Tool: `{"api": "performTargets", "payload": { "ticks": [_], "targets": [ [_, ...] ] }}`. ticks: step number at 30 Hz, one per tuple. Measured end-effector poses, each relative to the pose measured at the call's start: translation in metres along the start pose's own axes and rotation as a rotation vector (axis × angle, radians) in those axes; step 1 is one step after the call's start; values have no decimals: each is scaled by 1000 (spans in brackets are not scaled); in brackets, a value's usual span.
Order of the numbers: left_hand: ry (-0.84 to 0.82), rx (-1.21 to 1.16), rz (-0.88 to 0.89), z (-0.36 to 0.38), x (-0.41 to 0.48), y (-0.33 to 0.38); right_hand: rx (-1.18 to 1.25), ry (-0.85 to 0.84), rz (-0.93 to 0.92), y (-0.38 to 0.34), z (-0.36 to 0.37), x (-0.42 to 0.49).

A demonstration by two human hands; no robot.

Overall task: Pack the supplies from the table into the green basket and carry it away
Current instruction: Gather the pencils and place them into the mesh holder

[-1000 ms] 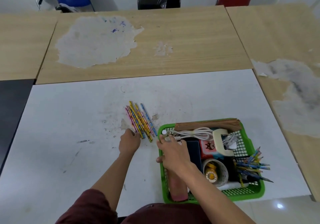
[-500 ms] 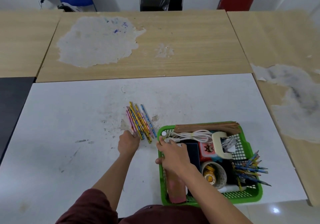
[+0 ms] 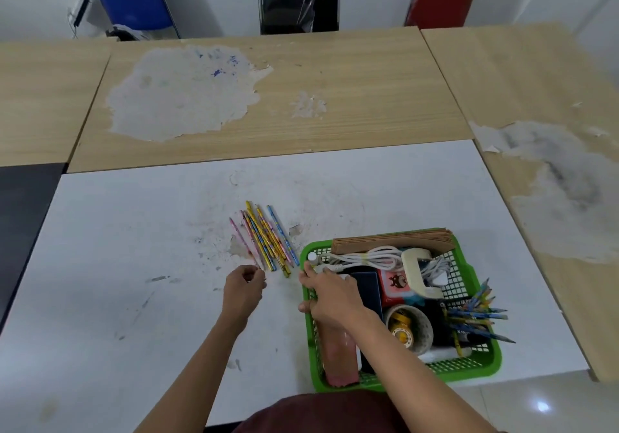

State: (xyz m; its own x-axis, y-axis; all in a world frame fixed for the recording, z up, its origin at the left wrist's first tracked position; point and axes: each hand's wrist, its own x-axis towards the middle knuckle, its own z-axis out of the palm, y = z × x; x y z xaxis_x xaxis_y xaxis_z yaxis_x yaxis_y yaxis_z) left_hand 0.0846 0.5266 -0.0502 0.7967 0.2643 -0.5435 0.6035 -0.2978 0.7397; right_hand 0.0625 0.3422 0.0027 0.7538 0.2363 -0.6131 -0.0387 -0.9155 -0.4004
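Observation:
The green basket [image 3: 467,367] stands at the white table's near right and holds brown envelopes [image 3: 392,243], a white cable [image 3: 365,258], a pink bottle [image 3: 338,355] and blue pencils [image 3: 475,315]. My right hand [image 3: 331,295] grips the basket's left rim, thumb outside and fingers over the edge. A bunch of coloured pencils [image 3: 268,236] lies on the table just left of the basket. My left hand [image 3: 244,287] is at their near ends with curled fingers, pinching the tip of the pink pencil [image 3: 243,240], which lies slightly apart from the bunch.
The white table [image 3: 134,265] adjoins worn wooden tables behind [image 3: 335,74] and to the right [image 3: 552,164]. A black chair [image 3: 298,7] stands beyond the far table. The basket sits close to the white table's near edge.
The pink pencil has slid a little left, away from the bunch, under my left hand. My right hand keeps its grip on the basket rim. The view has shifted slightly.

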Motion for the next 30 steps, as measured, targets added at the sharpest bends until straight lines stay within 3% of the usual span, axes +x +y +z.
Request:
{"api": "performTargets", "payload": {
  "ticks": [5,8,14,20,25,30],
  "targets": [
    [-131,73,378,16,-59,23,777,260,-24,9,6,-24],
    [-338,177,622,32,-79,27,933,446,-33,22,4,-42],
    [-520,324,868,75,-86,30,879,771,86,72,-4,-95],
    [-301,650,999,99,-70,5,722,1131,405,131,11,-149],
    [-39,851,1130,112,-81,-9,607,1184,476,149,30,-160],
    [-16,851,1168,111,-78,-11,488,1136,501,152,40,-156]
  ]
}}
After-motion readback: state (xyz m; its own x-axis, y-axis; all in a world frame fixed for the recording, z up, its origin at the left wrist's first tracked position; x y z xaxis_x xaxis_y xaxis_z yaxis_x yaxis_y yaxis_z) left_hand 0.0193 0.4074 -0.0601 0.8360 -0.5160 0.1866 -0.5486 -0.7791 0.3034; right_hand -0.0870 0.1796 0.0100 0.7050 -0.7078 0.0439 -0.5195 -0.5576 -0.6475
